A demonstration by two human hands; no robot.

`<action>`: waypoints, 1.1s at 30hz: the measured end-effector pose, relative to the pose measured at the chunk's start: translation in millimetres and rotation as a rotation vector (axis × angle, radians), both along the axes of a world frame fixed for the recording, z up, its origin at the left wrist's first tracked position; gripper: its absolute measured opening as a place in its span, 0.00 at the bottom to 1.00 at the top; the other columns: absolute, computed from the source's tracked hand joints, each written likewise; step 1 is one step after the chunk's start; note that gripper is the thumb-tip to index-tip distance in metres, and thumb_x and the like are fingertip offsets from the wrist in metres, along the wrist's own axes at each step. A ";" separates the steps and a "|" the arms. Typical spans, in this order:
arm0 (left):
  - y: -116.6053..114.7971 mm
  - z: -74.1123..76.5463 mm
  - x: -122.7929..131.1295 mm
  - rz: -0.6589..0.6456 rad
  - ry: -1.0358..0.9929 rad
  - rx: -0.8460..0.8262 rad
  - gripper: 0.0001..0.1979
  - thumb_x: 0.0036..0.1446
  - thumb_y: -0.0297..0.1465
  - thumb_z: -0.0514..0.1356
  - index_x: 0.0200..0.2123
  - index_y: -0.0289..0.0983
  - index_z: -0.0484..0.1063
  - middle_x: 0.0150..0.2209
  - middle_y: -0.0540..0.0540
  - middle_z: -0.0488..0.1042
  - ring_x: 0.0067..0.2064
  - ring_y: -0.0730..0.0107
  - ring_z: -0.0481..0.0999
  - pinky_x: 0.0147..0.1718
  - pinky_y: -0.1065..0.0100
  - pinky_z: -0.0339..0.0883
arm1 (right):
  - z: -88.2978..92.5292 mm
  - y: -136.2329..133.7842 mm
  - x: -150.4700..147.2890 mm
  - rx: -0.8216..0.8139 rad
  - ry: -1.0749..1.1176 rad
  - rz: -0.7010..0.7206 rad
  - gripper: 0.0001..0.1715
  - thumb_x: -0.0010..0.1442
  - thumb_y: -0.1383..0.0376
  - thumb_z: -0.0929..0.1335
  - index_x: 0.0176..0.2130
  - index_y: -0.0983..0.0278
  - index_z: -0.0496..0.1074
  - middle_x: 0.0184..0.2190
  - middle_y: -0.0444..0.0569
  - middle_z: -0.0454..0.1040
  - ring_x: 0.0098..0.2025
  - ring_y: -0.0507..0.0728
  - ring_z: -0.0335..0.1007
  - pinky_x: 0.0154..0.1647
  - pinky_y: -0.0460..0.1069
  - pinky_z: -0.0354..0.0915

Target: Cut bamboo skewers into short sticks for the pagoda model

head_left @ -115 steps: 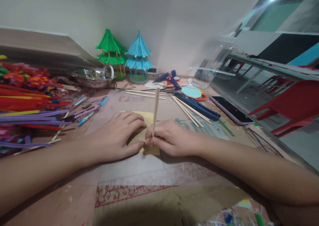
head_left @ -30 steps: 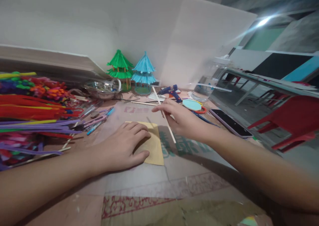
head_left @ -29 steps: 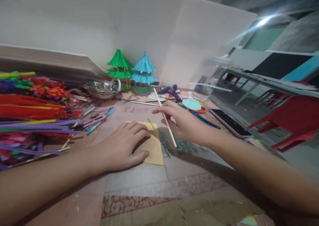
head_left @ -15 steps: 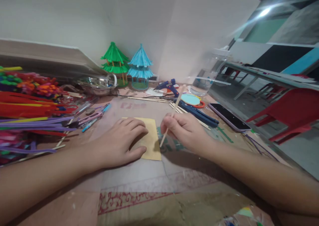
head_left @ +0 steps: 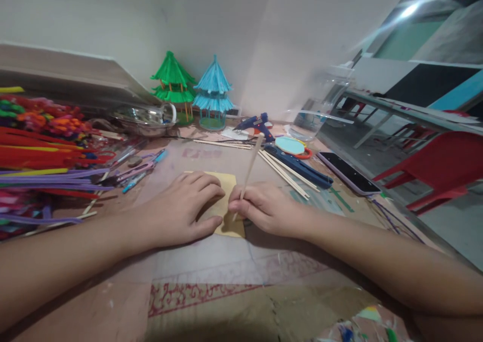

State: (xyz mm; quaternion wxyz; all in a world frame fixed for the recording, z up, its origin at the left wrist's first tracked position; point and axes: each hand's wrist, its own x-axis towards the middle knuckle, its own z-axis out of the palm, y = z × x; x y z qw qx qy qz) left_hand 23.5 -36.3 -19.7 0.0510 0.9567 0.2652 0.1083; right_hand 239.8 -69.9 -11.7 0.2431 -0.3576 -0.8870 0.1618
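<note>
A tan square of cardboard (head_left: pixel 229 183) lies flat on the table in front of me. My left hand (head_left: pixel 177 210) rests palm down on it, fingers stretched out. My right hand (head_left: pixel 264 208) is closed round a thin wooden stick (head_left: pixel 250 164), held like a pen. The stick leans up and to the right, and its lower tip touches the cardboard's right part near the front edge. My two hands almost meet over the square.
Bundles of coloured pipe cleaners (head_left: pixel 41 156) fill the left. A metal bowl (head_left: pixel 141 116), a green pagoda model (head_left: pixel 170 86) and a blue one (head_left: pixel 213 91) stand at the back. Loose sticks (head_left: pixel 285 172), a blue glue gun (head_left: pixel 256 124), a phone (head_left: pixel 349 170) and a red chair (head_left: pixel 449 166) lie right.
My right hand came back from the far right side of the table with the stick, turned it upright and set its tip on the cardboard. My left hand has stayed on the square.
</note>
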 end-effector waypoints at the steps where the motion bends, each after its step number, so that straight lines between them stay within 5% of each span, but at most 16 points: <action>1: 0.1 0.0 0.1 0.000 0.003 0.006 0.16 0.61 0.41 0.53 0.45 0.38 0.70 0.50 0.40 0.70 0.53 0.53 0.67 0.53 0.50 0.61 | -0.3 2.4 -0.3 0.044 -0.053 -0.013 0.15 0.68 0.62 0.60 0.34 0.64 0.70 0.29 0.48 0.75 0.31 0.53 0.70 0.35 0.46 0.62; 4: 0.1 0.1 0.3 0.002 0.004 0.028 0.17 0.60 0.40 0.54 0.47 0.37 0.69 0.51 0.40 0.69 0.53 0.52 0.67 0.54 0.50 0.60 | -0.7 6.4 -0.9 0.124 -0.115 -0.082 0.14 0.68 0.65 0.59 0.36 0.65 0.71 0.30 0.50 0.76 0.33 0.55 0.71 0.36 0.47 0.62; 9: 0.3 0.4 0.8 -0.015 0.012 0.016 0.15 0.62 0.40 0.52 0.43 0.37 0.70 0.48 0.40 0.70 0.51 0.53 0.68 0.51 0.51 0.62 | -1.1 6.0 -2.1 0.098 -0.128 0.024 0.16 0.68 0.64 0.58 0.36 0.65 0.71 0.30 0.49 0.76 0.33 0.54 0.71 0.36 0.46 0.62; 14: 1.1 -0.9 0.9 0.009 0.003 0.031 0.18 0.59 0.40 0.54 0.49 0.37 0.69 0.51 0.40 0.70 0.54 0.51 0.67 0.54 0.49 0.60 | -0.6 9.8 -2.1 0.094 -0.106 -0.153 0.14 0.68 0.65 0.59 0.35 0.66 0.70 0.29 0.50 0.75 0.32 0.55 0.71 0.36 0.47 0.60; 19: 1.0 1.1 1.4 -0.015 0.013 0.002 0.16 0.61 0.40 0.52 0.45 0.37 0.70 0.49 0.40 0.70 0.52 0.53 0.68 0.53 0.50 0.61 | -0.5 8.7 -3.4 -0.039 0.001 0.001 0.15 0.69 0.63 0.59 0.34 0.64 0.68 0.29 0.46 0.74 0.31 0.52 0.70 0.35 0.45 0.60; 24: 1.3 1.7 2.1 0.031 0.031 0.005 0.19 0.59 0.40 0.54 0.49 0.37 0.69 0.51 0.39 0.70 0.54 0.52 0.67 0.54 0.49 0.60 | -0.5 16.4 -0.8 0.003 -0.033 -0.213 0.12 0.68 0.66 0.59 0.37 0.65 0.69 0.26 0.45 0.73 0.29 0.52 0.68 0.33 0.45 0.58; 29: 1.1 1.0 1.3 -0.002 0.010 0.006 0.17 0.61 0.41 0.52 0.46 0.37 0.70 0.49 0.39 0.70 0.52 0.52 0.68 0.53 0.50 0.61 | -1.2 10.1 -0.8 0.028 -0.055 -0.027 0.14 0.69 0.64 0.58 0.37 0.64 0.70 0.30 0.47 0.75 0.32 0.53 0.70 0.36 0.45 0.60; 33: 0.7 1.4 1.3 0.035 0.025 0.009 0.19 0.60 0.40 0.54 0.50 0.37 0.69 0.51 0.39 0.70 0.54 0.51 0.67 0.54 0.49 0.61 | -1.5 15.1 1.6 0.086 -0.098 -0.184 0.13 0.68 0.64 0.60 0.38 0.65 0.71 0.30 0.48 0.75 0.33 0.54 0.70 0.37 0.47 0.60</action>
